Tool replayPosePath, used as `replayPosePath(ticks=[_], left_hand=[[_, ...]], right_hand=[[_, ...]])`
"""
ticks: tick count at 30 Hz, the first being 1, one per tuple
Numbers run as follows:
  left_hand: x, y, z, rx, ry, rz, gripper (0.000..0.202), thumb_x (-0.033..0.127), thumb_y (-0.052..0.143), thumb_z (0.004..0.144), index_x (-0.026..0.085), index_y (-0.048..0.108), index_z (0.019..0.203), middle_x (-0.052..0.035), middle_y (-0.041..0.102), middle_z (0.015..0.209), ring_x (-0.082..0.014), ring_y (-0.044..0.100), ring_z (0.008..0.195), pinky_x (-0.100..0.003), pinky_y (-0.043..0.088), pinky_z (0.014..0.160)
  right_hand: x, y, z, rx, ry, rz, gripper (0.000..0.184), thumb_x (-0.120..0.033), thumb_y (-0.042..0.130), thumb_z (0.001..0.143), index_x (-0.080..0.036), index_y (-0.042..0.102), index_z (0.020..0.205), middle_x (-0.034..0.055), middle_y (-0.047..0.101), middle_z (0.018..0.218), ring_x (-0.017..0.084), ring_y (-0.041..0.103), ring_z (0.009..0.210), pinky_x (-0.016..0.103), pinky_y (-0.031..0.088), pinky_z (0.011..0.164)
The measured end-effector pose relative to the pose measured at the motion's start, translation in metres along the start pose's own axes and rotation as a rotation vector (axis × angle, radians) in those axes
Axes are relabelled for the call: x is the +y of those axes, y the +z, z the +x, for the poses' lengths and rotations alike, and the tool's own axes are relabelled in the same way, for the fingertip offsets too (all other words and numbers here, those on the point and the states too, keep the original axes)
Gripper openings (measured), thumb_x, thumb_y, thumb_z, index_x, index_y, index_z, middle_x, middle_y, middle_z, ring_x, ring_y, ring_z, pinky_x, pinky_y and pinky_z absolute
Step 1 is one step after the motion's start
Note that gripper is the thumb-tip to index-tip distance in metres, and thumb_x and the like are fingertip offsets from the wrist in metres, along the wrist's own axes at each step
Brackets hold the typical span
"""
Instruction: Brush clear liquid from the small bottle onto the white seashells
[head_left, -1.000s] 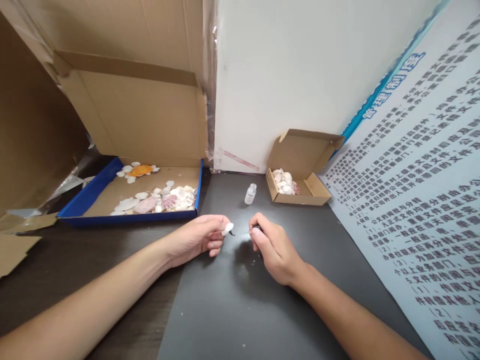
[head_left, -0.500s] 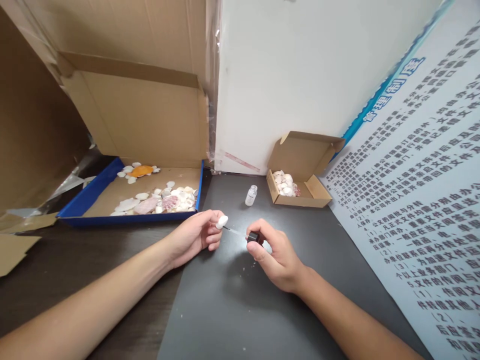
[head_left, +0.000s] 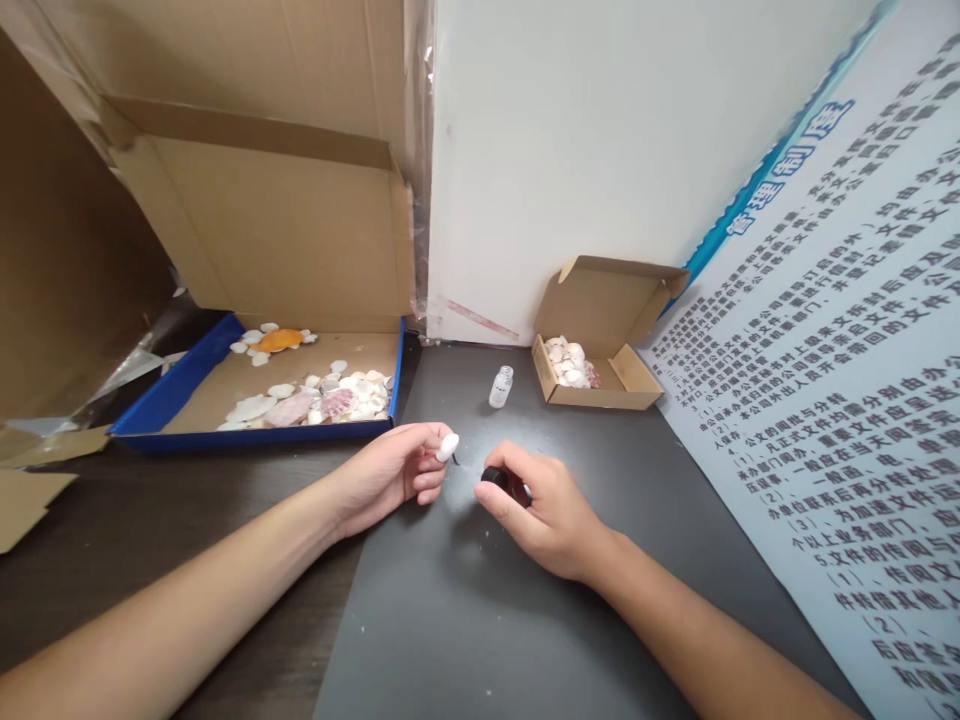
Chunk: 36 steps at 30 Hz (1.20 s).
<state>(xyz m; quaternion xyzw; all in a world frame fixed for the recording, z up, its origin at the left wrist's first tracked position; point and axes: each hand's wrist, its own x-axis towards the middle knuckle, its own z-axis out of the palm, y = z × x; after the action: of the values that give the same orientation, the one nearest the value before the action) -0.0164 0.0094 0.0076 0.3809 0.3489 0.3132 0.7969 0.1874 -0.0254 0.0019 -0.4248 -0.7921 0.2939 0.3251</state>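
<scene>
My left hand (head_left: 390,475) rests on the dark mat and pinches a small white shell (head_left: 448,446) between thumb and fingers. My right hand (head_left: 541,512) is closed on a black brush cap (head_left: 493,477), whose thin brush points left toward the shell, its tip just short of it. A small clear glass bottle (head_left: 501,387) stands uncapped on the mat behind the hands.
A blue-edged cardboard tray (head_left: 176,390) with several shells lies at the left, its lid raised. A small open cardboard box (head_left: 626,385) holding shells sits at the back right. A printed poster (head_left: 847,400) leans along the right. Cardboard walls rise behind.
My right hand has turned and moved left, bringing the black cap and brush closer to the shell. My left hand has hardly moved.
</scene>
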Motion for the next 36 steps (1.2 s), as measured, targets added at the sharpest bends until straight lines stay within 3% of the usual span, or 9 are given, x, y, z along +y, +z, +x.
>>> replayPosePath(ticks=[4, 9, 16, 23, 29, 36], left_hand=[[0.0002, 0.0005, -0.0005, 0.001, -0.006, -0.001, 0.015, 0.016, 0.052, 0.078, 0.017, 0.044, 0.065, 0.005, 0.028, 0.058, -0.0078, 0.028, 0.049, -0.019, 0.031, 0.046], [0.0012, 0.0006, -0.0016, -0.002, -0.004, -0.002, 0.015, 0.016, 0.051, 0.077, 0.017, 0.043, 0.065, 0.0048, 0.029, 0.058, -0.0078, 0.029, 0.048, -0.019, 0.031, 0.046], [0.0019, 0.0009, -0.0014, 0.002, -0.013, -0.003, 0.014, 0.015, 0.051, 0.078, 0.017, 0.044, 0.066, 0.0049, 0.03, 0.058, -0.0078, 0.029, 0.048, -0.019, 0.033, 0.045], [0.0016, 0.0007, -0.001, -0.018, -0.009, 0.008, 0.013, 0.016, 0.05, 0.08, 0.016, 0.046, 0.067, 0.0047, 0.031, 0.059, -0.0074, 0.03, 0.048, -0.018, 0.034, 0.046], [0.0012, 0.0006, -0.0018, -0.011, -0.013, 0.011, 0.013, 0.015, 0.05, 0.08, 0.016, 0.046, 0.068, 0.0047, 0.032, 0.058, -0.0073, 0.031, 0.048, -0.018, 0.034, 0.045], [0.0015, 0.0, -0.0009, -0.015, -0.019, 0.024, 0.013, 0.015, 0.05, 0.082, 0.016, 0.047, 0.069, 0.0046, 0.033, 0.059, -0.007, 0.032, 0.048, -0.018, 0.035, 0.045]], right_hand=[[-0.0021, 0.0, -0.0008, 0.054, -0.016, 0.015, 0.023, -0.039, 0.054, 0.092, -0.019, 0.05, 0.081, -0.0034, 0.052, 0.063, 0.009, 0.046, 0.055, 0.021, 0.036, 0.055], [-0.0025, 0.001, -0.0023, 0.0, -0.021, -0.01, 0.023, -0.039, 0.054, 0.093, -0.019, 0.052, 0.082, -0.0035, 0.053, 0.065, 0.008, 0.045, 0.055, 0.02, 0.035, 0.056], [-0.0017, 0.0016, -0.0015, 0.053, -0.064, 0.037, 0.021, -0.037, 0.052, 0.093, -0.018, 0.053, 0.085, -0.003, 0.052, 0.064, 0.009, 0.046, 0.055, 0.02, 0.036, 0.055], [-0.0012, 0.0021, -0.0018, 0.095, -0.034, 0.018, 0.024, -0.036, 0.054, 0.092, -0.018, 0.049, 0.076, -0.0039, 0.049, 0.06, 0.008, 0.044, 0.053, 0.019, 0.034, 0.053], [0.0002, 0.0031, -0.0014, 0.044, -0.048, 0.031, 0.024, -0.037, 0.056, 0.091, -0.018, 0.052, 0.079, -0.0037, 0.052, 0.062, 0.007, 0.044, 0.054, 0.019, 0.034, 0.054], [-0.0005, 0.0027, -0.0022, 0.072, -0.06, 0.056, 0.023, -0.037, 0.056, 0.091, -0.017, 0.051, 0.079, -0.0039, 0.051, 0.062, 0.007, 0.044, 0.054, 0.018, 0.035, 0.054]])
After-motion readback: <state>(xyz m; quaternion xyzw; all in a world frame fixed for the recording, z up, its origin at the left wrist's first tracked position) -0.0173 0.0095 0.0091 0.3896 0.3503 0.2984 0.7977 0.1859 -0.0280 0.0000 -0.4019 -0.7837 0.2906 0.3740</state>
